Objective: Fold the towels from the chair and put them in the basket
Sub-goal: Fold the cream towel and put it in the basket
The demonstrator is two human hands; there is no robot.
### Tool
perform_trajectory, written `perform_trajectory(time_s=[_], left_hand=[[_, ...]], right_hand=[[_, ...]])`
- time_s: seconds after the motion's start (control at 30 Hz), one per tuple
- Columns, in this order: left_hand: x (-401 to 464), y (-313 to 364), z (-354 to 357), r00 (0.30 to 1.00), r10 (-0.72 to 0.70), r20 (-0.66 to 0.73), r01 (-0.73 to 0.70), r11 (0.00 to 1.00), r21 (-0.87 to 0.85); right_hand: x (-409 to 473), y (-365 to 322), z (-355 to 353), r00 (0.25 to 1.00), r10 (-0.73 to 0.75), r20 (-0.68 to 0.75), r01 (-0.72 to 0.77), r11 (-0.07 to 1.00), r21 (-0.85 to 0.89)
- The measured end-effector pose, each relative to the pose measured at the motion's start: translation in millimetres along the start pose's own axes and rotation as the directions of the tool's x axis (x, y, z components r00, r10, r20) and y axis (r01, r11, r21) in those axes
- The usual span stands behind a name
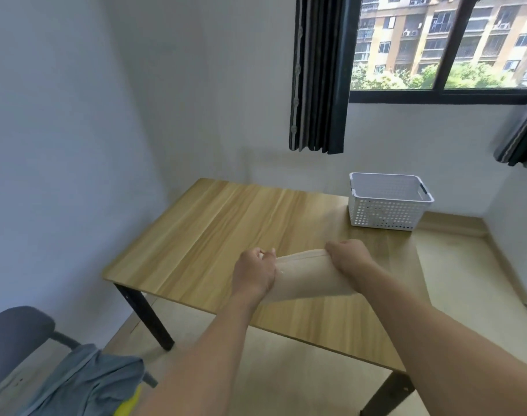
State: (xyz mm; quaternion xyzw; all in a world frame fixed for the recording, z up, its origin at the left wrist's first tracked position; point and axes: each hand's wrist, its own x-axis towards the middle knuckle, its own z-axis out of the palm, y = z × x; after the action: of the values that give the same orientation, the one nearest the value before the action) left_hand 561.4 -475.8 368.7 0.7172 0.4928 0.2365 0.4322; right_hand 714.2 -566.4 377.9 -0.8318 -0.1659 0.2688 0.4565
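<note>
A beige towel (305,276) hangs stretched between my two hands just above the wooden table (226,223). My left hand (256,270) grips its left top corner, and my right hand (348,256) grips the right top corner. The towel's lower part rests on the table near the front edge. A white perforated basket (387,202) stands at the table's far right corner and looks empty. On the dark chair (16,334) at the lower left lie a blue-grey towel (85,382) and a yellow one (130,403), partly hidden by my left arm.
The table stands in a room corner, white walls to the left and behind. A window with dark curtains (319,73) is above the basket. Tiled floor shows below the table's front edge and to its right.
</note>
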Motion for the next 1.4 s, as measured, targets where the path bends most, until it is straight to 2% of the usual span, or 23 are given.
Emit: perform_trajectory(time_s=[0.07, 0.17, 0.27, 0.37, 0.5, 0.57, 0.63, 0.73, 0.83, 0.9, 1.0, 1.07, 1.1, 1.17, 1.2, 1.3, 1.4], left_hand=[[1, 22, 33, 1.0, 0.011, -0.024, -0.011, 1.0, -0.005], [2, 52, 78, 0.999, -0.046, -0.009, 0.046, 0.998, -0.049], [-6, 76, 114, 0.994, -0.085, 0.075, 0.089, 0.994, -0.062], [-7, 94, 142, 0.982, -0.041, 0.186, 0.057, 0.995, -0.08], [10, 115, 178, 0.966, -0.008, 0.258, 0.038, 0.993, -0.109], [20, 132, 205, 0.968, -0.012, 0.252, 0.051, 0.988, -0.148], [29, 151, 235, 0.977, -0.041, 0.211, 0.076, 0.984, -0.16], [45, 175, 279, 0.987, -0.092, 0.134, 0.117, 0.974, -0.192], [61, 197, 315, 0.992, -0.121, 0.04, 0.127, 0.963, -0.236], [67, 212, 333, 0.991, -0.124, 0.05, 0.132, 0.965, -0.224], [75, 232, 348, 0.994, -0.062, 0.092, 0.073, 0.99, -0.123], [88, 244, 355, 0.997, -0.023, 0.074, 0.027, 0.998, -0.059], [97, 250, 359, 0.998, -0.011, 0.058, 0.012, 1.0, -0.025], [120, 263, 369, 0.999, 0.032, 0.019, -0.034, 0.996, 0.077], [134, 270, 376, 0.998, 0.061, -0.004, -0.059, 0.99, 0.129], [182, 287, 402, 0.984, 0.139, -0.113, -0.112, 0.969, 0.22], [242, 294, 439, 0.958, 0.194, -0.213, -0.117, 0.937, 0.33]], right_hand=[[27, 9, -30, 0.999, 0.004, 0.035, -0.004, 1.0, 0.007], [67, 18, -76, 0.995, 0.02, 0.099, -0.019, 1.0, -0.014], [91, 25, -121, 0.986, 0.068, 0.152, -0.06, 0.996, -0.061], [117, 32, -159, 0.978, 0.091, 0.188, -0.077, 0.994, -0.082], [159, 46, -193, 0.976, 0.082, 0.202, -0.066, 0.994, -0.086], [182, 52, -213, 0.972, 0.065, 0.224, -0.056, 0.997, -0.048], [210, 57, -239, 0.928, 0.084, 0.363, -0.102, 0.994, 0.031], [258, 57, -285, 0.794, 0.132, 0.594, -0.181, 0.983, 0.025], [305, 50, -318, 0.731, 0.133, 0.669, -0.153, 0.988, -0.029], [331, 38, -331, 0.721, 0.129, 0.681, -0.086, 0.992, -0.096], [368, 11, -339, 0.755, 0.052, 0.654, 0.154, 0.955, -0.254], [390, -11, -338, 0.757, -0.074, 0.65, 0.373, 0.865, -0.336], [400, -22, -336, 0.746, -0.159, 0.647, 0.494, 0.783, -0.378], [418, -41, -332, 0.697, -0.346, 0.628, 0.68, 0.596, -0.427], [429, -50, -330, 0.663, -0.422, 0.619, 0.733, 0.537, -0.418], [480, -72, -324, 0.571, -0.582, 0.579, 0.82, 0.435, -0.372], [550, -79, -311, 0.489, -0.649, 0.583, 0.871, 0.329, -0.365]])
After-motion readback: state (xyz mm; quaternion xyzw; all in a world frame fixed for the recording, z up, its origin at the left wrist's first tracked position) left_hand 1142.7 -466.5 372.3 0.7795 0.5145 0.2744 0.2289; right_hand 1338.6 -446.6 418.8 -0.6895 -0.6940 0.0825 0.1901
